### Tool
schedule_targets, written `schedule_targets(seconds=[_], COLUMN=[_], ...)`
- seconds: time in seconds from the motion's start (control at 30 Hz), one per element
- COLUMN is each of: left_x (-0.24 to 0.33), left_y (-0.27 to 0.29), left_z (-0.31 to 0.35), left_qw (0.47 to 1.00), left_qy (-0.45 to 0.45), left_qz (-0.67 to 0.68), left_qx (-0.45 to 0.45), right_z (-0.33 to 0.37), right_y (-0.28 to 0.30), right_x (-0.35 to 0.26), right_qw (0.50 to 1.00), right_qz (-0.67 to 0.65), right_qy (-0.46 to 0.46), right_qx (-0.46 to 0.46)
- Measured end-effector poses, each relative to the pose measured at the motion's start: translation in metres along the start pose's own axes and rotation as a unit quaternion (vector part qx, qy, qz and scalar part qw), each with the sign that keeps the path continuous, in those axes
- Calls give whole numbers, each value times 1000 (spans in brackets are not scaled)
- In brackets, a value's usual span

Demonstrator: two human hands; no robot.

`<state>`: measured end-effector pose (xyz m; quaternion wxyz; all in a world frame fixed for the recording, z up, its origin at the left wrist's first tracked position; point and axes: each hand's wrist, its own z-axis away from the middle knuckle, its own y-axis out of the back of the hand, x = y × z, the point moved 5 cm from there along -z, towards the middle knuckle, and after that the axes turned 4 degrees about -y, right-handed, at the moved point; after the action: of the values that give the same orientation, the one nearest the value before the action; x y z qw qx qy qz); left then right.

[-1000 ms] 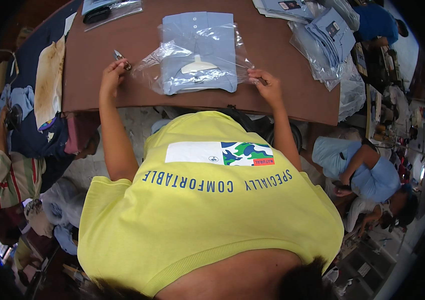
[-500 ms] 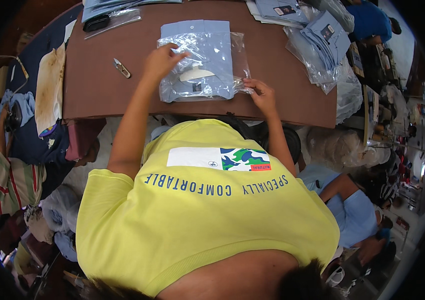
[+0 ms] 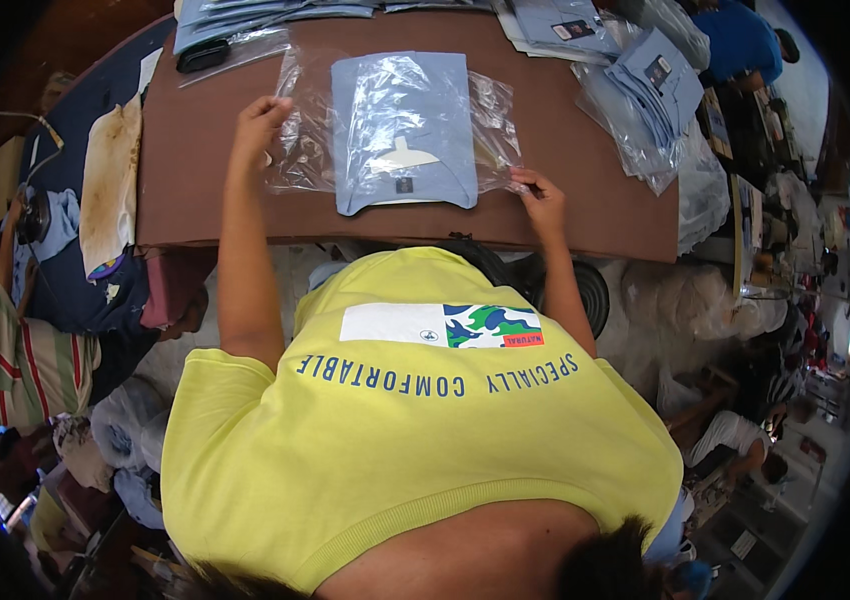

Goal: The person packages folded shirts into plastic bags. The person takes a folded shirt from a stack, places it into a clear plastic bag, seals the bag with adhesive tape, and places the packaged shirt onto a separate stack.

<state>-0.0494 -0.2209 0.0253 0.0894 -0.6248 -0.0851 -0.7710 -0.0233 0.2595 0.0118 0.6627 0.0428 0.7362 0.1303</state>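
A light blue folded shirt (image 3: 400, 115) lies on the brown table in front of me, with a pale collar piece and a small dark label at its near end. A clear plastic bag (image 3: 307, 150) covers most of it and spreads out flat on both sides. The shirt's near edge sticks out past the plastic. My left hand (image 3: 259, 128) is closed on the bag's left edge. On the other side, the fingers of my right hand (image 3: 542, 198) pinch the bag's right edge near its lower corner.
Stacked blue shirts (image 3: 245, 22) and a black object (image 3: 203, 56) lie at the far left. More bagged shirts (image 3: 650, 75) sit at the right. A co-worker's hand holds an iron (image 3: 35, 215) at the far left, past a stained cloth (image 3: 110, 185).
My left hand has moved left off the shirt and now pulls the bag's edge outward. The plastic has spread wide on both sides. The snips on the table no longer show.
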Motion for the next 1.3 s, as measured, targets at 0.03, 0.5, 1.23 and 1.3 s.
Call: schedule_targets(seconds=[0.03, 0.5, 1.23, 1.3], left_x=[3, 183, 202, 203], left_y=[0, -190, -174, -167], left_z=[1, 129, 133, 131], left_qw=[1000, 742, 838, 839], left_qy=[4, -510, -177, -223], left_qz=[22, -370, -189, -127], left_qx=[0, -228, -480, -480], right_z=[-1, -105, -114, -115], right_y=[3, -62, -152, -159], right_x=[1, -186, -204, -202], right_qw=[1000, 945, 774, 738], right_qz=[-20, -151, -20, -73], right_qy=[-9, -198, -168, -200], right_qx=[4, -213, -610, -641])
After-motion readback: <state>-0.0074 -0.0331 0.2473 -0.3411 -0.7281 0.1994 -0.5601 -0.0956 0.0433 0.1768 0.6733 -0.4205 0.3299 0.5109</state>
